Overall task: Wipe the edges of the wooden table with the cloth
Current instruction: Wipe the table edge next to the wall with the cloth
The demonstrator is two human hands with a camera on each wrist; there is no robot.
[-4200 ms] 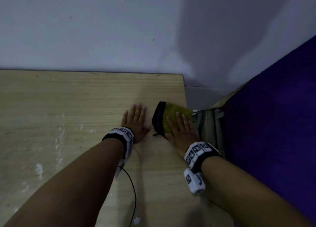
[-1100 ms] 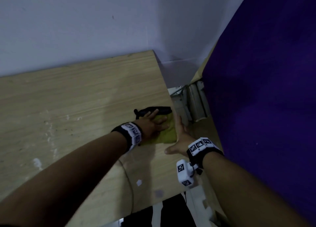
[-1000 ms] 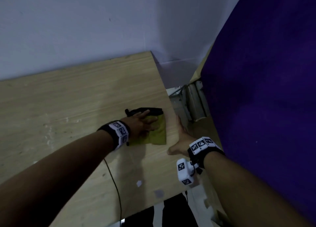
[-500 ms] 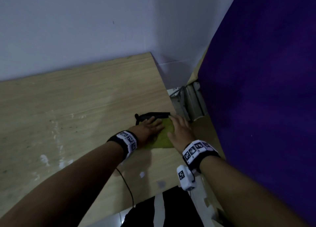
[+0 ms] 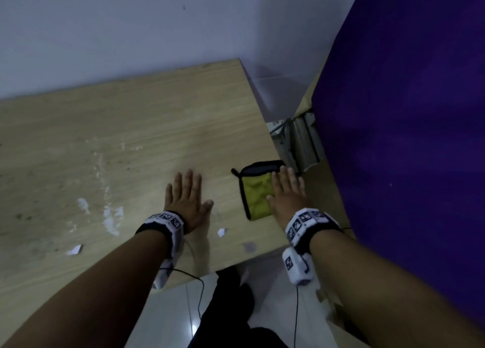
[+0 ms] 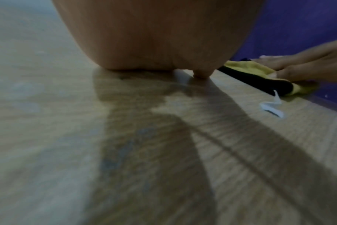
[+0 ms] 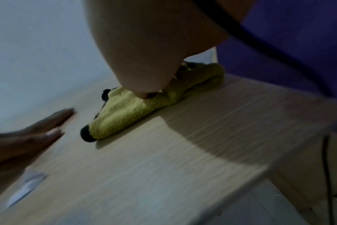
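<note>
The right hand (image 5: 287, 194) covers the right part of the cloth (image 5: 256, 193), so whether that side overhangs the table (image 5: 131, 138) edge cannot be told. Both wrist views are blurred. The left hand (image 6: 164, 38) fills its own view's top, fingers hidden behind the palm.

I see a yellow-green cloth (image 5: 256, 195) with black trim on the pale, grained wooden table (image 5: 126, 138), whitish smears at the frame's lower left. Deep purple panel (image 5: 406, 138) fills the right; wristbands (image 5: 305, 223) carry black-and-white square markers.
</note>
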